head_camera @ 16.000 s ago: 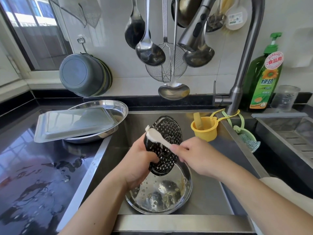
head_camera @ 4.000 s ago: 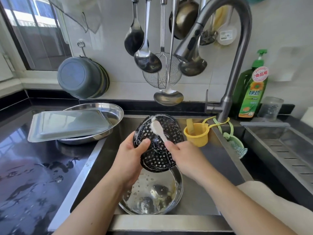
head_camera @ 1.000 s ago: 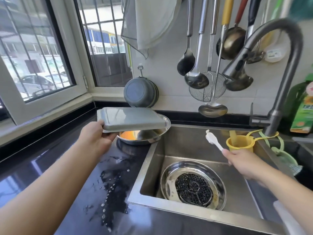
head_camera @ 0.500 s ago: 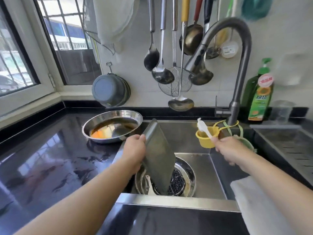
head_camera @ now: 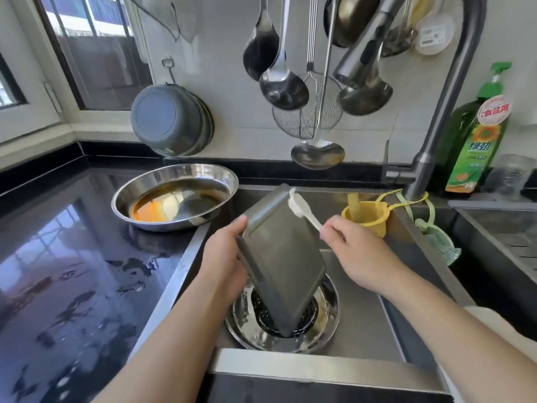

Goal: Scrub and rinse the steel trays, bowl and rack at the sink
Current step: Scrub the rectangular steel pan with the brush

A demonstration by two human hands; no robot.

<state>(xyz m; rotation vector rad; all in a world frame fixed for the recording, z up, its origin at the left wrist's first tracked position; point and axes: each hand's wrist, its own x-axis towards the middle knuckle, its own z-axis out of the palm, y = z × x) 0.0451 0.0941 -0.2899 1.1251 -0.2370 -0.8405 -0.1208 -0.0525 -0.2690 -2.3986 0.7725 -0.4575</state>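
Gripping the rectangular steel tray [head_camera: 283,266] by its left long edge, the left hand [head_camera: 225,264] held it tilted on end over the sink [head_camera: 363,324], its lower corner down in the round bowl [head_camera: 241,321] where the perforated rack [head_camera: 308,314] lay, near the sink's front wall. The right hand [head_camera: 360,257] pinched the handle of a white brush [head_camera: 300,207], its head against the tray's upper edge. Thin and stiff, the tray looked light but likely slippery when wet, so a thumb hooked over the rim seemed the safest hold. Puddles stood on the dark counter [head_camera: 72,257] left of the sink. At the counter's back edge sat an oval steel tray [head_camera: 177,196] holding brownish liquid. Beyond, ladles [head_camera: 283,82] hung on the tiled wall beside the tap [head_camera: 447,112] and a green soap bottle [head_camera: 479,135].
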